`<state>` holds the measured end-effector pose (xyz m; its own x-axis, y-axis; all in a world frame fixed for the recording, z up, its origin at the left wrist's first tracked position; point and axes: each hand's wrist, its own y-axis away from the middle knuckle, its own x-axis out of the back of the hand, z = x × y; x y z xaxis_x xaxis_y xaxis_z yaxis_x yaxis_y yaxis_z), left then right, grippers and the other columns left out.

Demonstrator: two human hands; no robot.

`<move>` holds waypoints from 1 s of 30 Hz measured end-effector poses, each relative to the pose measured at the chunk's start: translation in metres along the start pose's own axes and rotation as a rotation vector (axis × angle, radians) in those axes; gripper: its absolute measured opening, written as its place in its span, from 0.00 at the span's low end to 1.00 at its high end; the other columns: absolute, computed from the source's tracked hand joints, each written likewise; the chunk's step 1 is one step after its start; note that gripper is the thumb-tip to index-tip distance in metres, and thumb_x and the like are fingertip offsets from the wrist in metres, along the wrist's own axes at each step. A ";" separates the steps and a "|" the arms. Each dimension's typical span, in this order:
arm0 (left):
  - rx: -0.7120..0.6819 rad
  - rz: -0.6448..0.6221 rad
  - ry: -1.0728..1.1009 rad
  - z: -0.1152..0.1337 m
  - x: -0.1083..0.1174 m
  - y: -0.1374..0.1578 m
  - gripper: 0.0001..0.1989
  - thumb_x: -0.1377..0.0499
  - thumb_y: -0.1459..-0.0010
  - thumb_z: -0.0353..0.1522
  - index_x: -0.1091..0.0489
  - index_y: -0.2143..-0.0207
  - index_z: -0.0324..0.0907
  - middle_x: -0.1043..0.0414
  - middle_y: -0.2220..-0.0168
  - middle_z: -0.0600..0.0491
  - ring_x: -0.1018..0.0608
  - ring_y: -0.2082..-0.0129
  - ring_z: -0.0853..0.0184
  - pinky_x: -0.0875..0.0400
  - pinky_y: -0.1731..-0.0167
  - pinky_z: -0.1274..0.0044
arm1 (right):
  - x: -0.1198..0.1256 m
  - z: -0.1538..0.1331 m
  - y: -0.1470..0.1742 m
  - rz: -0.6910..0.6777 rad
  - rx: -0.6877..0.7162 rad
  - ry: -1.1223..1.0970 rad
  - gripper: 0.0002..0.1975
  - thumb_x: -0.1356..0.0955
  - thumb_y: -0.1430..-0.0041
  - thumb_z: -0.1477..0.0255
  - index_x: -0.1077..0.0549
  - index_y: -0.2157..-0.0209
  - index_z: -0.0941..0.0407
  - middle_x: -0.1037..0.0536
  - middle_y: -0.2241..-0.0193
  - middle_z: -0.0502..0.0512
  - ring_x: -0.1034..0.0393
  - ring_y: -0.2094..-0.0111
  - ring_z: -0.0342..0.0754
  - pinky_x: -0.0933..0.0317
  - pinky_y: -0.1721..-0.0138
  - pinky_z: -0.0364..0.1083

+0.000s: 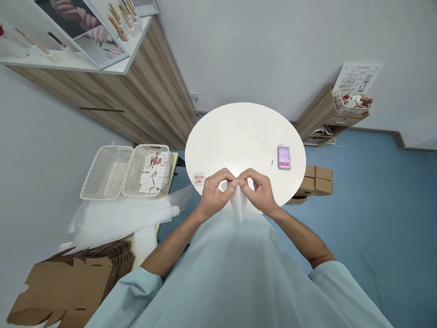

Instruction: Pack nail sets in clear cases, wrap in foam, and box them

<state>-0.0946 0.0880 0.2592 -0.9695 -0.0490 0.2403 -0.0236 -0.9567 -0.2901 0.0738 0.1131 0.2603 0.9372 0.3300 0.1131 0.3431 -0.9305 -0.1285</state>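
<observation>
Over the near edge of a round white table (239,132), my left hand (217,190) and my right hand (258,189) meet, fingertips almost touching. Both pinch the upper edge of a thin white packing sheet (241,206), which hangs down between them in a narrow point. I cannot tell whether it is a single layer or a bag. Left of my left hand, a small clear box of patterned press-on nails (199,178) lies on the table. A phone (284,157) with a pinkish screen rests beyond my right hand.
At left stand a white basket (107,171) and another basket (128,182) with small packets. White packing sheets (119,218) and flat brown cartons (68,287) lie below them. Brown boxes (314,178) sit right of the table. A wooden cabinet (164,82) borders the upper left.
</observation>
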 end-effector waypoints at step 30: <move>0.217 -0.517 0.061 0.017 0.044 -0.008 0.13 0.38 0.36 0.38 0.24 0.70 0.39 0.25 0.72 0.54 0.27 0.70 0.69 0.33 0.66 0.78 | 0.028 -0.015 -0.010 -0.527 -0.130 0.009 0.16 0.29 0.32 0.61 0.23 0.72 0.56 0.24 0.73 0.49 0.32 0.68 0.45 0.38 0.62 0.45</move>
<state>-0.1331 0.0888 0.2879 -0.8576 0.4524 0.2446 -0.4549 -0.8892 0.0499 0.0961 0.1292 0.2800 0.6395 0.7564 0.1377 0.7554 -0.6515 0.0706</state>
